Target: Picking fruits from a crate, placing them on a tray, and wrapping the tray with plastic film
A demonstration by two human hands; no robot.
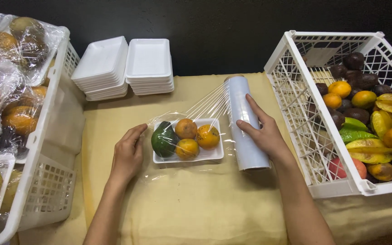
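Observation:
A white foam tray (214,154) sits mid-table holding a green avocado (163,139) and three oranges (196,136). Clear cling film (205,106) stretches from a white roll (244,122) over the tray's top. My right hand (262,132) grips the roll, which lies just right of the tray. Left of the tray, my left hand (128,154) presses the film's free edge down on the table with its fingers flat.
Two stacks of empty white foam trays (125,66) stand at the back. A white crate (296,77) on the right holds loose mixed fruit. Another white crate (46,136) on the left holds film-wrapped trays of fruit. A yellow cloth (196,208) covers the table.

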